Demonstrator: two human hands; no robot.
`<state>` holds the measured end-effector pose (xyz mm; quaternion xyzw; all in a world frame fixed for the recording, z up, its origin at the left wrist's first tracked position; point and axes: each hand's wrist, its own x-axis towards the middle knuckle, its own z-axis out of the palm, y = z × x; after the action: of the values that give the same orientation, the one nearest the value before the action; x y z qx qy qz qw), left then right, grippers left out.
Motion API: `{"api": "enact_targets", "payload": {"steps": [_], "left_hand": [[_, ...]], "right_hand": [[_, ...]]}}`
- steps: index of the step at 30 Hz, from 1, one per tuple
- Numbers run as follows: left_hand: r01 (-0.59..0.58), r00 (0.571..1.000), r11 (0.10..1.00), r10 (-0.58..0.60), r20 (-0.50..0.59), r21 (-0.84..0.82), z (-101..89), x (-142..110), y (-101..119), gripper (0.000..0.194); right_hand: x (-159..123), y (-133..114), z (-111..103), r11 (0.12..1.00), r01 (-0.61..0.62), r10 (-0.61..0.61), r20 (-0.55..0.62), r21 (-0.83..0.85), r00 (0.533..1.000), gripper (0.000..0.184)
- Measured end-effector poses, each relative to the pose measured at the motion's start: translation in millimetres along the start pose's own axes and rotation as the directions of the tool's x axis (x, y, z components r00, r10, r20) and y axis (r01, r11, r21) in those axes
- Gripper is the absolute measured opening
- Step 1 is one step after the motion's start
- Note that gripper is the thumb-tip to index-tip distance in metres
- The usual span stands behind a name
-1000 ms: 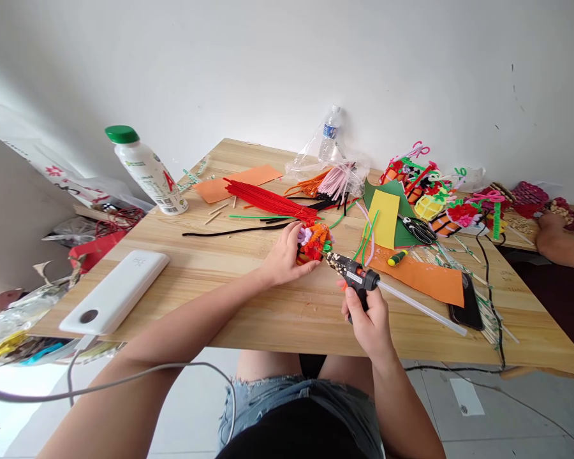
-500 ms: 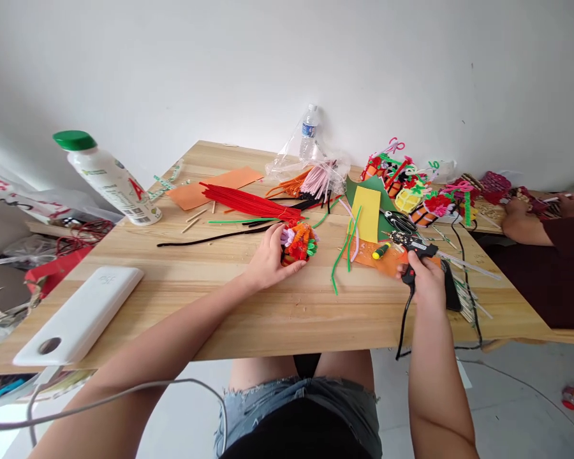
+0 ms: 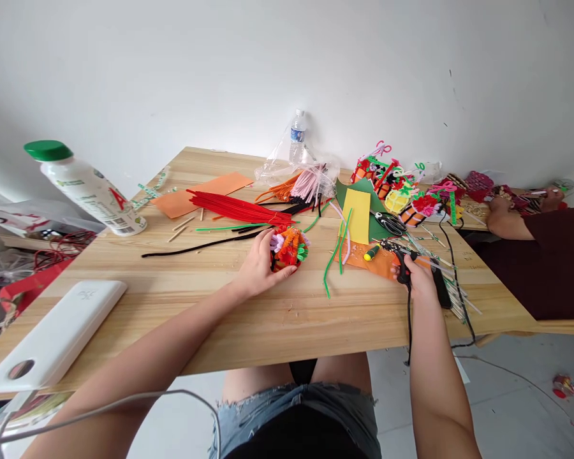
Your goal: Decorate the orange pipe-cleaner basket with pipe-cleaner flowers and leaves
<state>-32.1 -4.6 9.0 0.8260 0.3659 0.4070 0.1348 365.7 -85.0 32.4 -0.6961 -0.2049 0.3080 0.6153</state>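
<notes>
My left hand curls round the side of a pipe-cleaner flower craft, a small round piece in orange, red, green and lilac resting on the table. In my right hand is a black glue gun, its nozzle pointing left over an orange sheet. A yellow and dark screwdriver-like handle lies just left of the nozzle. Black-handled scissors sit beyond it on a green sheet, beside a yellow sheet. Loose green pipe cleaners lie between my hands.
Red pipe cleaners and a plastic water bottle are farther back. Finished-looking colourful crafts crowd the back right. At left stand a green-capped white bottle and a white power bank. Another person's arm is at far right.
The glue gun has turned and shifted slightly, its body now less visible above my right hand. The whole view has shifted a little; my left hand stays on the flower craft.
</notes>
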Motion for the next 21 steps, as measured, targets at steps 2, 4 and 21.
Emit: {"api": "enact_targets", "payload": {"steps": [2, 4, 21], "left_hand": [[0.013, 1.000, 1.000, -0.012, 0.006, -0.007, -0.4, 0, 0, 0.089], [0.030, 0.999, 1.000, -0.030, 0.011, -0.009, -0.5, 0, 0, 0.089], [0.042, 0.999, 0.999, -0.041, 0.028, -0.015, 0.2, 0, 1, 0.090]], "right_hand": [[2, 2, 3, 1.000, -0.016, 0.016, 0.010, -0.002, 1.000, 0.017], [3, 3, 3, 1.000, -0.029, 0.029, 0.018, -0.001, 0.999, 0.018], [-4, 14, -20, 0.998, 0.025, -0.027, -0.023, -0.062, 0.999, 0.026]]}}
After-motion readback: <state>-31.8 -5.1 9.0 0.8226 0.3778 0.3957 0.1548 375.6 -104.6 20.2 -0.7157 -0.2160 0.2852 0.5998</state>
